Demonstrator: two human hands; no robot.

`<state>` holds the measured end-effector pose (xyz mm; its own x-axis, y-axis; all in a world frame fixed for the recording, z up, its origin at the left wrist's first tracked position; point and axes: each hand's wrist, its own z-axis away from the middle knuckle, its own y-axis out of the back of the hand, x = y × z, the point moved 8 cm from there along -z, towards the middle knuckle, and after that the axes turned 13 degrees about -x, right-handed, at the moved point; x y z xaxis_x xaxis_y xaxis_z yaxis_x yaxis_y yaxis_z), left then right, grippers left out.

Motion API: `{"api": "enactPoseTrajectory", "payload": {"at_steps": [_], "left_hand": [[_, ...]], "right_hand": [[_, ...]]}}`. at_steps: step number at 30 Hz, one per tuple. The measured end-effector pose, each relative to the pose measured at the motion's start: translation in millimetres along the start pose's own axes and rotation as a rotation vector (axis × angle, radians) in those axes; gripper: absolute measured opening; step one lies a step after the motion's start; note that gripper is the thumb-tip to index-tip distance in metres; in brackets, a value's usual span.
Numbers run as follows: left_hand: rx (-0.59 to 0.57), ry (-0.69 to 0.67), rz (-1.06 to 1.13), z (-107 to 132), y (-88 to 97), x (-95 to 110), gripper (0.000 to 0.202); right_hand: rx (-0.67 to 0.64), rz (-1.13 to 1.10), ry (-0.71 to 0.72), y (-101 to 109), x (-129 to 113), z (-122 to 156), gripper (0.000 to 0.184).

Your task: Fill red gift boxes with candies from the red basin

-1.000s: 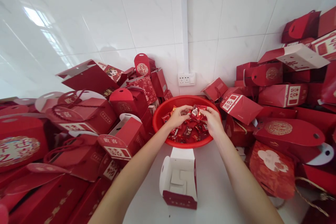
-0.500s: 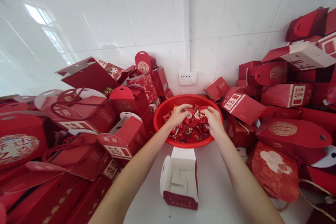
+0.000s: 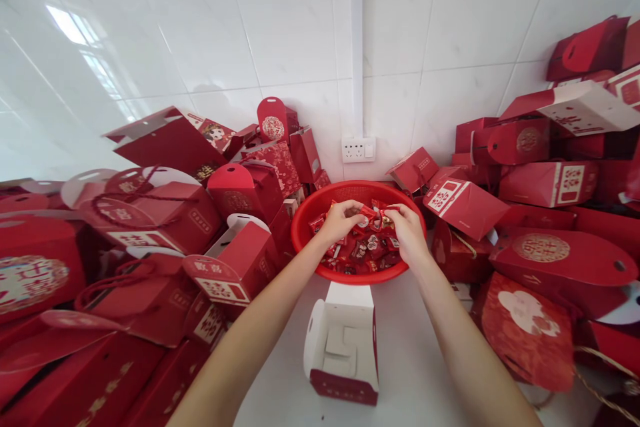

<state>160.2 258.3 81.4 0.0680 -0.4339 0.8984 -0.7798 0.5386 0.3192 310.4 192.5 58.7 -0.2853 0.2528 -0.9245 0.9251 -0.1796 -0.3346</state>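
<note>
Both hands are over a red plastic basket (image 3: 303, 250) that holds many small wrapped candies (image 3: 361, 252). My left hand (image 3: 342, 221) is on the left side, its thumb and fingers closed on a red-wrapped candy (image 3: 367, 217). Opposite it, my right hand (image 3: 406, 225) pinches another red and gold wrapped candy (image 3: 386, 220) between thumb and fingers. Its far fingers are partly hidden. On the table in front of the basket stands an open gift box (image 3: 345, 387), red outside and white inside. Its top flaps are spread, and only its folded white bottom shows within.
Red gift boxes (image 3: 150, 220) are heaped on the left, some with cord handles. Another heap of red boxes (image 3: 545, 180) rises on the right. Behind the basket is a white tiled wall with a power socket (image 3: 358, 150). The white table (image 3: 400, 360) lies under everything.
My hands stay over the basket with small finger movements. The candies near my fingertips have shifted, and one with a white mark now shows lower in the heap, between the hands.
</note>
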Motion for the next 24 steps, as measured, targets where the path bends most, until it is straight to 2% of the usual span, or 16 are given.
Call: {"api": "enactPoseTrajectory", "payload": {"at_steps": [4, 8, 14, 19, 21, 24], "left_hand": [[0.009, 0.005, -0.042, 1, -0.7, 4, 0.014], [0.021, 0.083, -0.133, 1, -0.6, 1, 0.013], [0.018, 0.298, -0.380, 5, 6.6, -17, 0.014], [-0.011, 0.545, -0.577, 16, 18.3, -44, 0.011], [-0.062, 0.625, -0.624, 20, 16.8, -53, 0.024], [-0.150, 0.709, -0.672, 24, 10.2, -60, 0.057]], "right_hand": [[0.005, -0.025, -0.012, 0, 3, -1, 0.017], [-0.008, -0.037, -0.019, -2, 2, -1, 0.019], [0.007, -0.055, -0.003, -1, -1, 1, 0.021], [0.069, -0.083, 0.030, 6, -1, -1, 0.019], [0.095, -0.098, 0.044, 9, -2, -1, 0.022], [0.104, -0.119, 0.049, 9, -3, 0, 0.022]]}}
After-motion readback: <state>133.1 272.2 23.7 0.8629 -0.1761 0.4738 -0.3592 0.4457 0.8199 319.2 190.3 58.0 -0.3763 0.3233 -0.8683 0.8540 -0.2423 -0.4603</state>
